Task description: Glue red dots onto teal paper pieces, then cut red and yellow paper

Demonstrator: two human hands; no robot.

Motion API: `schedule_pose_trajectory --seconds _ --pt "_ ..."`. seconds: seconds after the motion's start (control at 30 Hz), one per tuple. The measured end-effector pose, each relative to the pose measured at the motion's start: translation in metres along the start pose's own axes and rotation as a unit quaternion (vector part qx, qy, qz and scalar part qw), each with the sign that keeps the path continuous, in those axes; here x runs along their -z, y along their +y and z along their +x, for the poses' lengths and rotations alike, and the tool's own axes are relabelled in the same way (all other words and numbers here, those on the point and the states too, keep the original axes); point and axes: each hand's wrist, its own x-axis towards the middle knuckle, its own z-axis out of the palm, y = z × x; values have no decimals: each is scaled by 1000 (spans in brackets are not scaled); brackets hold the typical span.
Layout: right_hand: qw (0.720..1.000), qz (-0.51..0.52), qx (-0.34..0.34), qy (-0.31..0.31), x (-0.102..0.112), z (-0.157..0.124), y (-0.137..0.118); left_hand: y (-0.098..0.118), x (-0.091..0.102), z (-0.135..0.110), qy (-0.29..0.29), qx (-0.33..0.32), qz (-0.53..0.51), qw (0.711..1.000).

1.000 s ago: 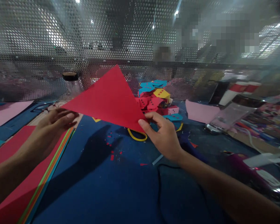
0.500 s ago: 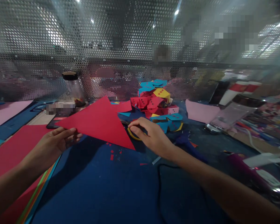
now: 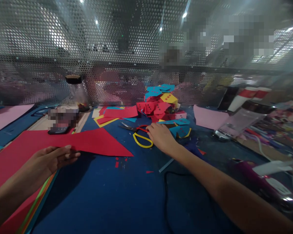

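A red paper sheet (image 3: pixel 100 143) with a pointed corner is pinched at its near edge by my left hand (image 3: pixel 55 159). Its left part overlaps the stack of red paper in view, so that boundary is hard to see. A pair of scissors (image 3: pixel 143 142) with one red and one yellow handle lies on the blue table, blades apart and pointing left. My right hand (image 3: pixel 162 135) has its fingers curled over the red handle's end; the fingertips are partly hidden. Behind it sit folded blue paper pieces with dots (image 3: pixel 180 128).
Folded red, blue and yellow dotted paper shapes (image 3: pixel 158 104) are heaped at the back. A phone (image 3: pixel 60 126) and a lidded jar (image 3: pixel 75 92) stand left. To the right are a glue gun (image 3: pixel 197 149), a clear container (image 3: pixel 241 118) and a purple device (image 3: pixel 258 178). A black cable (image 3: pixel 166 195) crosses the front.
The red sheet has dropped lower and left in my left hand, uncovering the scissors and the paper scraps behind. My right hand has shifted right, from by the yellow handle to the red one.
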Motion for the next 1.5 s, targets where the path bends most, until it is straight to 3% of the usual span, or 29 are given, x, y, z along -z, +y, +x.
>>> schedule_pose_trajectory --seconds 0.13,0.23,0.37,0.47,0.57,0.7,0.8,0.9,1.07,1.37,1.5 --pt "1000 -17 9 1 3 1 -2 2 4 -9 15 54 58 997" --pt "1000 -18 3 9 6 0 -4 -2 13 -15 -7 87 149 985" --pt "999 -17 -35 25 13 -2 -6 -13 28 -24 -59 67 245 965" --pt "997 -11 -60 38 19 -5 -9 -16 28 -26 -126 29 278 952" --pt "995 10 -68 66 27 -9 -15 -10 5 -27 -202 -7 272 941" --pt "987 68 -38 142 37 -17 -30 -3 -52 -28 -249 0 182 951" --pt "981 70 -7 181 40 -23 -41 -12 -90 -25 -297 14 94 950" --pt "977 59 21 202 39 -26 -47 -29 -113 -18 -319 29 15 947" --pt "975 60 43 210 34 -27 -49 -47 -120 -9 -284 6 -18 959" --pt "975 65 67 200 36 -20 -35 -44 -109 -8 -308 -33 -8 951" --pt "961 111 90 236 45 -22 -33 -44 -108 -7 -296 -55 -25 953"
